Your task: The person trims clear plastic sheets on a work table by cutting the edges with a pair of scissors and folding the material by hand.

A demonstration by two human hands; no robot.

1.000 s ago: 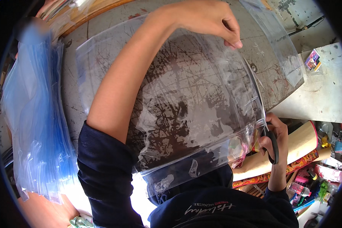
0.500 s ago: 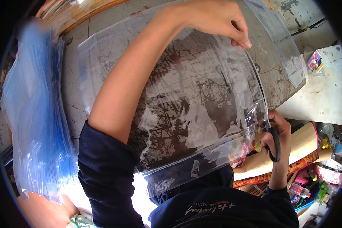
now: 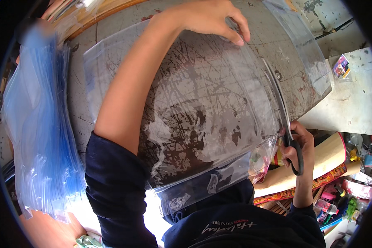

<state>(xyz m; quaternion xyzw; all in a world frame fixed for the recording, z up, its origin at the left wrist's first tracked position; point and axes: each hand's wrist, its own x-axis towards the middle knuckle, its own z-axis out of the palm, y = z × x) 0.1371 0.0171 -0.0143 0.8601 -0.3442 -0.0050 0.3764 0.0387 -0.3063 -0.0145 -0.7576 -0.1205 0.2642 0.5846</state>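
A clear plastic sheet [image 3: 219, 120] lies across the worn grey tabletop, its near edge hanging over towards my body. My left hand [image 3: 211, 18] reaches over it to the far right corner, thumb and forefinger closing at the sheet's edge; the exact contact is hard to see. In my right hand [image 3: 299, 144], at the sheet's near right side, is a pair of scissors [image 3: 280, 97] with black handles. Their long blades point away from me, just to the right of the sheet's right edge, and look nearly closed.
A thick stack of bluish plastic sheets [image 3: 41, 124] hangs at the left. Another clear strip [image 3: 306, 49] lies at the far right of the tabletop [image 3: 80, 91]. Rolled tan material [image 3: 318, 161] and a clutter of small items [image 3: 339, 202] sit below right.
My left hand has moved left, and the sheet's right edge has shifted left as well. The scissor blades now show along their length, beside the sheet. My right hand has barely moved.
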